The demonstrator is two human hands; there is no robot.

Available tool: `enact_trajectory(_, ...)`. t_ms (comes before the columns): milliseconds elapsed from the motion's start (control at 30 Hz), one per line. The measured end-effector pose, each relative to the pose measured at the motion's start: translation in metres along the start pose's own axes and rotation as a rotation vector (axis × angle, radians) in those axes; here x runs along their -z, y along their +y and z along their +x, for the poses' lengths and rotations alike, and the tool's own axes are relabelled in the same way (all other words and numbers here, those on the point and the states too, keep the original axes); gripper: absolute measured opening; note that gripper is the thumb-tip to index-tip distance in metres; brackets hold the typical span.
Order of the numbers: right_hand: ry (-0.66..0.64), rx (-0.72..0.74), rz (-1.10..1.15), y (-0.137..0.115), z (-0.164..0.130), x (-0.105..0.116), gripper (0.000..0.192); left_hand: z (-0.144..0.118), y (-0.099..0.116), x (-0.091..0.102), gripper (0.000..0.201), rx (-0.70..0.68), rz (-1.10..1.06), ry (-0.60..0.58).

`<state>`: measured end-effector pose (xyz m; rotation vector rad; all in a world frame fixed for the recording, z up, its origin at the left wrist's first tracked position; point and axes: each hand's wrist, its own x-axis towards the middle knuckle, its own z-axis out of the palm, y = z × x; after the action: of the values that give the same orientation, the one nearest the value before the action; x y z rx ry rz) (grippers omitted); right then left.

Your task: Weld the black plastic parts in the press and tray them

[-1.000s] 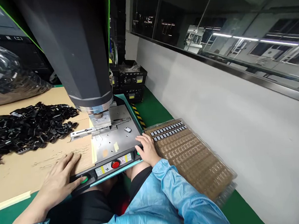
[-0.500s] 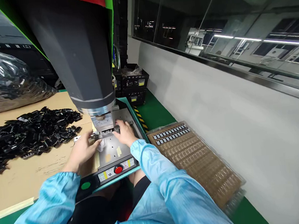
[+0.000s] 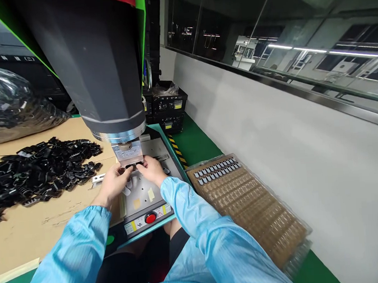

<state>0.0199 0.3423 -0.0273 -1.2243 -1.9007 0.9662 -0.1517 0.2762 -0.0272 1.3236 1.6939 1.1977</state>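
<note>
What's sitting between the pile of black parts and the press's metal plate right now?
In the head view, bare cardboard, one small silver bracket on it, and the left hand reaching across toward the fixture.

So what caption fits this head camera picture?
Both hands meet at the small metal fixture under the big grey press head.

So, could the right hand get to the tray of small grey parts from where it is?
Probably yes. The right hand sits at the fixture under the press head, and the tray lies just to its right with nothing between them.
</note>
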Motion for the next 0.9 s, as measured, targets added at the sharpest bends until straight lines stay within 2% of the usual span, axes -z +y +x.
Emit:
enact_trajectory(100,0.044,-0.010,0.282,0.007,-0.038,0.000,0.032,-0.040,-0.001,-0.010,0.079,0.043,-0.240,0.040)
enact_trajectory(200,0.039,0.043,0.492,0.010,-0.090,0.000,0.044,-0.094,-0.001,-0.024,0.080,0.098,-0.454,0.076)
enact_trajectory(300,0.030,0.069,0.582,0.004,-0.136,0.001,0.042,-0.138,0.000,-0.035,0.074,0.112,-0.539,0.086)
enact_trajectory(367,0.036,0.065,0.585,-0.001,-0.157,0.002,0.041,-0.157,0.002,-0.039,0.069,0.093,-0.565,0.075)
enact_trajectory(533,0.034,0.059,0.571,-0.006,-0.181,0.008,0.041,-0.175,0.006,-0.042,0.068,0.086,-0.537,0.059)
enact_trajectory(900,0.047,0.083,0.523,-0.007,-0.192,0.014,0.040,-0.185,0.016,-0.043,0.062,0.078,-0.578,0.036)
